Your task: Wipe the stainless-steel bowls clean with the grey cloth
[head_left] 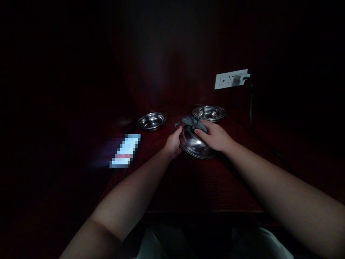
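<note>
Steel bowl (198,144) in two grips (174,144) (215,136), with one cloth (190,122).

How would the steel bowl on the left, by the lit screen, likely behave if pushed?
The left bowl looks like thin, shiny metal, so probably stiff and light. Its wide, low shape suggests it would slide rather than tip.

Dim, with heavily blackened edges.
</note>
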A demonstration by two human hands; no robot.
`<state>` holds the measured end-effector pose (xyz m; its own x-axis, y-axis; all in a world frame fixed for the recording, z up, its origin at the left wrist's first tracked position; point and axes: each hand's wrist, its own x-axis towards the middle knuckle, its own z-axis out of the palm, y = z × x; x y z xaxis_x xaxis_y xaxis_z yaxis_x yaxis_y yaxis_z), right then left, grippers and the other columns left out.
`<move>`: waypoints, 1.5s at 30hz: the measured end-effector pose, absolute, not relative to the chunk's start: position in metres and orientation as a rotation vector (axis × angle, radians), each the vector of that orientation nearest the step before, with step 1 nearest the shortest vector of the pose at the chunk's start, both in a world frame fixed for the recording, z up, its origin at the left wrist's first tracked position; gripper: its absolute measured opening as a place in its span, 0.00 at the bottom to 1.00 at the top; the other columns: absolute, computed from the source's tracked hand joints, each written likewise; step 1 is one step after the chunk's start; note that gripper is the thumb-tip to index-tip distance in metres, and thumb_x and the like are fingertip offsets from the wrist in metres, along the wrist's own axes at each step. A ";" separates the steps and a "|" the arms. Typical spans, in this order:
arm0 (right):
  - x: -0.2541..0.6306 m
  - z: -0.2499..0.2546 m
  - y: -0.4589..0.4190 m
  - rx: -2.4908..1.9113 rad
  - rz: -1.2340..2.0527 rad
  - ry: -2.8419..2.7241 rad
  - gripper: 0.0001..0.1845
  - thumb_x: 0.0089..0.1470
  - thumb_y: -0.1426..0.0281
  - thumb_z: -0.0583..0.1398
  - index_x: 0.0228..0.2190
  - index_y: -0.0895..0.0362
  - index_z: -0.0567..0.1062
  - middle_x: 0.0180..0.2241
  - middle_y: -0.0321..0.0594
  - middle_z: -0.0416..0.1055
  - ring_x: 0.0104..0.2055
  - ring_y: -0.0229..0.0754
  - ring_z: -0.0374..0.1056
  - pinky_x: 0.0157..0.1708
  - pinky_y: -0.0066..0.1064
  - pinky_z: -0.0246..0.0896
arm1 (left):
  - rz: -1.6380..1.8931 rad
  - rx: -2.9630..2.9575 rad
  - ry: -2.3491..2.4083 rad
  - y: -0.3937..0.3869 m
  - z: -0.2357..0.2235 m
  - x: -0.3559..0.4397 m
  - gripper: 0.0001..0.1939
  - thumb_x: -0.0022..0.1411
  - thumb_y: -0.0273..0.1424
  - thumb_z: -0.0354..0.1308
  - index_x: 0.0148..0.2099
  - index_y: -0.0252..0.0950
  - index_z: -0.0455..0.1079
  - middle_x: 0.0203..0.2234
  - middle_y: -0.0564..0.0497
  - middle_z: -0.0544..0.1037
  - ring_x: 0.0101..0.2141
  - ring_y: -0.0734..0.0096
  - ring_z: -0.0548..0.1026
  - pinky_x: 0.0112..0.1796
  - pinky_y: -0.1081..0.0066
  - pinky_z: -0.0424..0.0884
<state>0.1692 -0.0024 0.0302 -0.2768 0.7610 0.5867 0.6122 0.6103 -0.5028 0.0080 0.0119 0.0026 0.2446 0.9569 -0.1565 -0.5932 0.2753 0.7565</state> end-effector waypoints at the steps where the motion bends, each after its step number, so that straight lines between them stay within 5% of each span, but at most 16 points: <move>1: 0.169 0.030 -0.003 -1.087 0.220 -1.992 0.18 0.53 0.64 0.55 0.45 0.56 0.73 0.48 0.44 0.70 0.50 0.48 0.66 0.51 0.42 0.58 | 1.160 0.636 0.686 0.012 0.003 0.008 0.14 0.60 0.36 0.51 0.38 0.30 0.73 0.33 0.42 0.79 0.39 0.60 0.76 0.46 0.60 0.69; 25: 0.167 0.034 -0.005 -1.137 0.227 -1.975 0.19 0.52 0.64 0.56 0.46 0.55 0.72 0.50 0.43 0.69 0.52 0.48 0.64 0.53 0.42 0.56 | 1.141 0.633 0.708 0.007 0.006 0.007 0.17 0.61 0.36 0.50 0.42 0.29 0.72 0.34 0.42 0.79 0.36 0.63 0.78 0.44 0.64 0.71; 39: 0.169 0.039 -0.001 -1.164 0.361 -1.878 0.12 0.47 0.72 0.57 0.35 0.54 0.75 0.37 0.39 0.75 0.39 0.43 0.69 0.41 0.33 0.61 | 1.122 0.650 0.688 0.006 0.007 0.006 0.17 0.62 0.36 0.50 0.48 0.31 0.70 0.39 0.43 0.79 0.40 0.62 0.77 0.45 0.63 0.70; 45: 0.175 0.040 0.002 -1.332 0.064 -1.854 0.07 0.41 0.75 0.56 0.28 0.56 0.71 0.33 0.42 0.72 0.36 0.44 0.66 0.37 0.32 0.59 | 1.099 0.648 0.724 0.005 0.007 0.005 0.17 0.62 0.37 0.49 0.44 0.29 0.71 0.38 0.41 0.79 0.39 0.62 0.77 0.45 0.63 0.70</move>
<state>0.1747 0.0023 0.0401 -0.0912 0.8042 0.5873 0.7620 0.4361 -0.4788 0.0053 0.0048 0.0067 0.2784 0.9406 -0.1942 -0.5503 0.3219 0.7704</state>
